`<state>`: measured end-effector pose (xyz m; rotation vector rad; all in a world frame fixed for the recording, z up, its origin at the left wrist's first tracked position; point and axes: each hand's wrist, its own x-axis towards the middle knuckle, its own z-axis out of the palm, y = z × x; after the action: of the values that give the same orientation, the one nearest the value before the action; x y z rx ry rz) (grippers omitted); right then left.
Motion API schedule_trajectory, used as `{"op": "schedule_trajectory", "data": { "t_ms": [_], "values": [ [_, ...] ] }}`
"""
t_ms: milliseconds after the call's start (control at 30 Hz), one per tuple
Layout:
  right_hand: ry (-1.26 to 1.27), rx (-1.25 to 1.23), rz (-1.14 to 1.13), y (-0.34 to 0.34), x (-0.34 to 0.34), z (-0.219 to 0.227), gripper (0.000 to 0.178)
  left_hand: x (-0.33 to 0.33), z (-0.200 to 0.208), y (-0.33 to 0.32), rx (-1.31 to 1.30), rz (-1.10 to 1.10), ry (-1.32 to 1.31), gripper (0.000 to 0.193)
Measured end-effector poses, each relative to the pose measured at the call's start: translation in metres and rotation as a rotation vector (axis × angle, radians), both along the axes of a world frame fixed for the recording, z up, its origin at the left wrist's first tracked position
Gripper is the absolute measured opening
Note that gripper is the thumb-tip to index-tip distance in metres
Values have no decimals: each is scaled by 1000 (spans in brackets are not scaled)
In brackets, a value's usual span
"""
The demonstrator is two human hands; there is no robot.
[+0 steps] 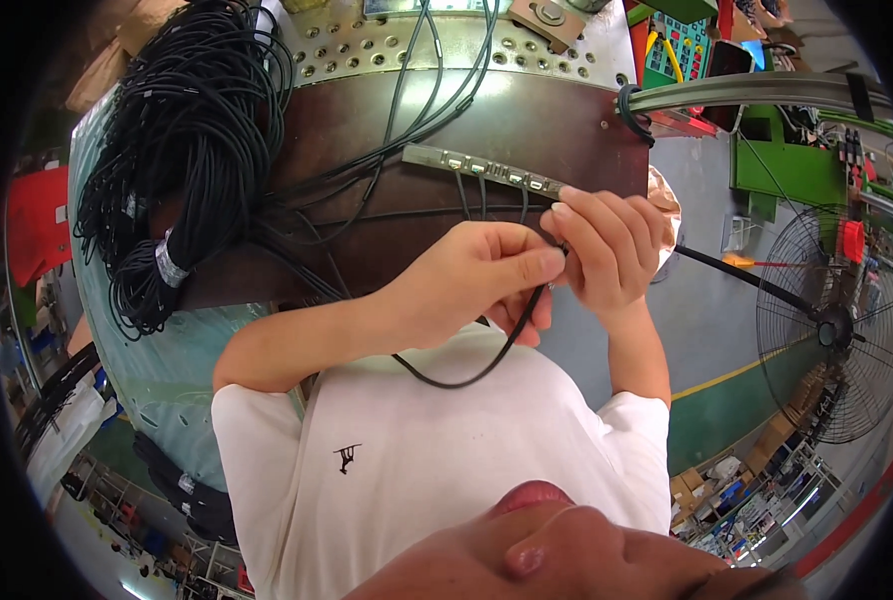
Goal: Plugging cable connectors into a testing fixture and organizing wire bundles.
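My left hand is closed, its thumb and forefinger pinching a black cable that loops down in front of my white shirt. Close beside it, my right hand is closed round the same cable near its end; the tip itself is mostly hidden by the fingers. Just beyond the hands lies a narrow metal strip with slots, its right end next to my right fingertips. Several black cables run from its slots, and small light connector-like pieces sit in them.
A large tied bundle of black cables lies on the left of the dark brown tabletop. Loose cables cross towards a perforated metal plate at the back. A curved metal rail and a black fan stand on the right.
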<state>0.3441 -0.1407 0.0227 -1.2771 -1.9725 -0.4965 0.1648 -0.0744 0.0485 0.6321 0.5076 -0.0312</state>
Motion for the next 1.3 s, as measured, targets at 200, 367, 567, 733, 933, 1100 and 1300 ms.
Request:
{"op": "schedule_trajectory", "data": {
  "t_ms": [200, 367, 567, 733, 933, 1100, 1300],
  "values": [
    [-2, -22, 10, -9, -2, 3, 17, -6, 7, -3, -114, 16, -14, 35],
    [57, -54, -193, -2, 6, -18, 20, -17, -1, 0, 99, -73, 14, 27],
    [697, -445, -177, 0, 8, -66, 14, -39, 2, -2, 941, -282, 48, 16],
    [901, -663, -137, 3, 10, -63, 13, -58, -11, 22, 571, -57, 129, 20],
    [887, -702, -133, 4, 12, -60, 14, -60, -28, 73, 629, 118, 259, 32],
    [629, -589, -163, 7, 11, -61, 13, -36, -60, 134, 899, 426, 291, 32],
    [626, -1085, 95, 29, 46, -32, 23, 28, -107, 199, 753, 396, -172, 30]
  ]
}}
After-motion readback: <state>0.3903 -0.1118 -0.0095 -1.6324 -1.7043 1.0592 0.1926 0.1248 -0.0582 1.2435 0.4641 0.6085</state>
